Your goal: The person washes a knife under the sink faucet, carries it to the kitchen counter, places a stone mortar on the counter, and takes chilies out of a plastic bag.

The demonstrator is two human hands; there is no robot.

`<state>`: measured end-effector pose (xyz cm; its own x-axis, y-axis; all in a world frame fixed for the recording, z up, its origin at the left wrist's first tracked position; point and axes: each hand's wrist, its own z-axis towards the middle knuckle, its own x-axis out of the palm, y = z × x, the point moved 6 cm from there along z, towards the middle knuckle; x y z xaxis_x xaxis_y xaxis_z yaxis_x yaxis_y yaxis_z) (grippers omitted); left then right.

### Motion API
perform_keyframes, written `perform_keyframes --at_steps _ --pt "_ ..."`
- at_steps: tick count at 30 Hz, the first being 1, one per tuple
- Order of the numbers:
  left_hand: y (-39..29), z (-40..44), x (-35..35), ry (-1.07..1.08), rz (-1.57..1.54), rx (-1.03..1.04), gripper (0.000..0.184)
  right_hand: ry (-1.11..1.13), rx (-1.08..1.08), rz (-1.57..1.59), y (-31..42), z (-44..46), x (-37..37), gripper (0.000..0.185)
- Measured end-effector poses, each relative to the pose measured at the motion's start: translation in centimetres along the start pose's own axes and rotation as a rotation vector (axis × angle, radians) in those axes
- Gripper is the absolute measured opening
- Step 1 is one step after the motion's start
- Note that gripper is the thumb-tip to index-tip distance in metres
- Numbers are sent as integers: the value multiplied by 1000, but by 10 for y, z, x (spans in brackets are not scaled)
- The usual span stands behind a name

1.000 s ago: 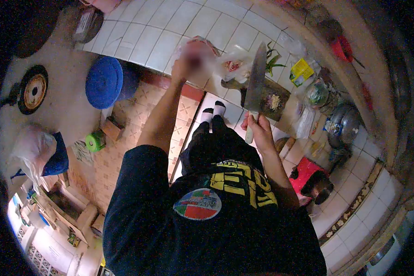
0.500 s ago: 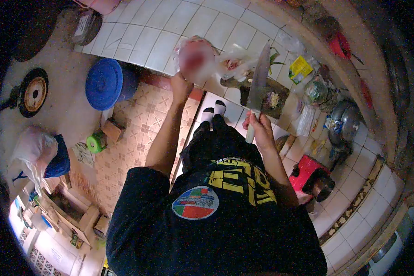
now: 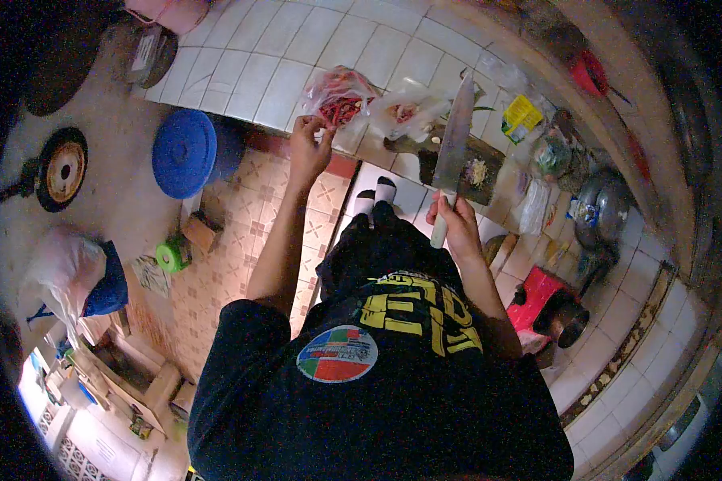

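Note:
My left hand (image 3: 311,146) is at the near edge of a clear plastic bag (image 3: 337,78) of red chillies (image 3: 344,109). Its thumb and fingers are drawn together in a pinch; what lies between them is too small to make out. In my right hand (image 3: 458,227) is a large kitchen knife (image 3: 456,136), gripped by its pale handle with the blade pointing away from me. The blade passes over a dark wooden chopping board (image 3: 425,160), on which a small heap of chopped pale bits (image 3: 476,171) lies right of the blade.
A second clear bag (image 3: 409,111) lies between the chillies and the board. Beyond are a yellow packet (image 3: 522,117) and a bagged green vegetable (image 3: 550,157). To the right stand metal bowls (image 3: 602,204) and a red appliance (image 3: 539,303). A blue lidded bucket (image 3: 184,154) stands left, below the tiled counter.
My left hand has drawn back slightly toward me and left, its fingers now pinched at the bag's edge. The right hand and knife have barely moved.

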<state>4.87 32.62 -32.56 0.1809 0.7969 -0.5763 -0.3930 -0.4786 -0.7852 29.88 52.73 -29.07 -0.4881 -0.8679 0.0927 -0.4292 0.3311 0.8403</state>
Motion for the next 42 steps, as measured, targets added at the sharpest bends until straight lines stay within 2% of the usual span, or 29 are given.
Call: perform_keyframes --at_steps 3,4,6,7,8,9,10,12,13,15,16,17,19,21,23,24,27,29,33,36,37,39,40,41,42 --pt "-7 0 -3 89 -143 -117 15 -41 27 -7 7 -3 0 19" --pt "-10 1 -6 91 -144 -114 15 -61 32 10 12 -5 2 20" --pt "-22 2 -6 246 -121 -73 13 -83 38 28 17 -7 0 20" --pt "-43 4 -17 248 -121 -73 13 -57 -10 7 22 -7 -1 20" --pt "-74 6 -28 343 -82 -94 12 -31 -59 -13 26 -6 -3 19" --pt "-89 5 -31 437 -42 -115 11 -32 -59 -12 29 -6 -5 19" --pt "-88 4 -29 438 -42 -114 11 -27 -84 -54 34 -5 -7 17" --pt "-94 0 -18 550 -185 40 10 -89 -74 -138 47 -10 -8 15" --pt "-107 3 -22 551 -186 44 10 -92 -76 -137 59 -12 -4 15" --pt "-130 -3 -13 823 -199 -86 10 -163 -54 -266 75 -15 -3 19" --pt "-137 -6 -8 814 -235 18 11 -156 -111 -284 79 -14 -5 23" --pt "-147 -6 -6 817 -236 25 11 -163 -114 -283 83 -14 -5 23" --pt "-178 -8 -4 908 -207 172 11 -206 -222 -278 99 -17 0 26" --pt "-181 -15 11 909 -270 172 11 -192 -298 -329 103 -16 1 26" --pt "-195 -15 14 784 -340 368 10 -182 -372 -381 100 -15 -3 27" --pt "-207 -13 7 822 -293 270 9 -164 -332 -399 94 -13 -3 25" --pt "-207 -15 15 767 -327 218 10 -197 -270 -446 86 -18 -9 22" --pt "-210 -18 17 803 -311 159 10 -226 -170 -292 79 -22 -12 20" --pt "-211 -25 24 856 -302 14 13 -192 -154 -268 88 -31 -12 20" --pt "-210 -29 31 887 -283 6 16 -205 -118 -290 84 -32 -16 20" --pt "-206 -32 36 890 -278 6 16 -205 -121 -265 78 -29 -19 20" --pt "-190 -30 40 630 -406 3 25 -200 -126 -237 69 -24 -24 20" --pt "-174 -29 46 628 -403 3 25 -267 -124 -226 65 -23 -31 19" --pt "-145 -23 52 599 -284 -63 30 -334 -120 -216 60 -23 -40 19" --pt "-108 -19 59 567 -167 -131 34 -296 -119 -133 52 -20 -45 18"
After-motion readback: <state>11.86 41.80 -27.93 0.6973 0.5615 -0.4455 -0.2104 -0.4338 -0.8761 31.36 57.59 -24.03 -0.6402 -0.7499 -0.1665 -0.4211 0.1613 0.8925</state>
